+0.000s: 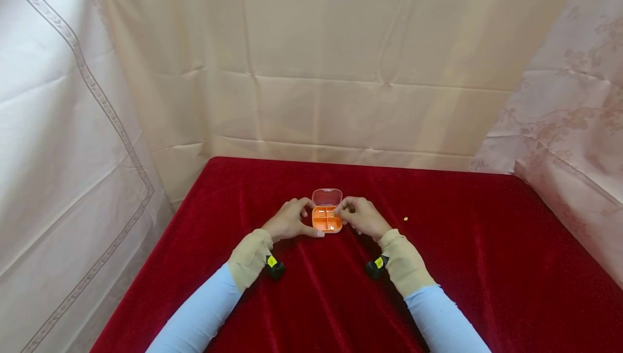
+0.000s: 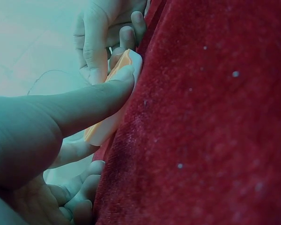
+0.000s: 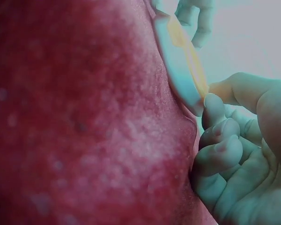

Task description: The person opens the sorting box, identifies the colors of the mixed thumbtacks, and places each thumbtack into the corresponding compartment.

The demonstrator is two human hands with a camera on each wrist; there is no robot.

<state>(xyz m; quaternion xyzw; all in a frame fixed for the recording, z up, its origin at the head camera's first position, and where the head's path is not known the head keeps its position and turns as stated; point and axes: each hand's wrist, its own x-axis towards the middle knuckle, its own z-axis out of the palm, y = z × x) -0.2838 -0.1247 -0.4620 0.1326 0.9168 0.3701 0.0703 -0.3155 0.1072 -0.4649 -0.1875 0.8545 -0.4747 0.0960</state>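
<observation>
The left hand (image 1: 288, 221) pinches the open orange pill box (image 1: 319, 224) on the table (image 1: 452, 255). I can't tell if the right hand (image 1: 362, 217) pinches anything. A white pill (image 1: 332, 227) looks in; a yellow pill (image 1: 406, 218) is left out.

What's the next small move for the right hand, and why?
Probably ease the right hand open over the far-right compartment of the orange pill box, letting go of anything pinched there. Its thumb and finger are already at that compartment, the clear lid is open, and the left hand holds the box. Whether anything is pinched is hidden.
</observation>
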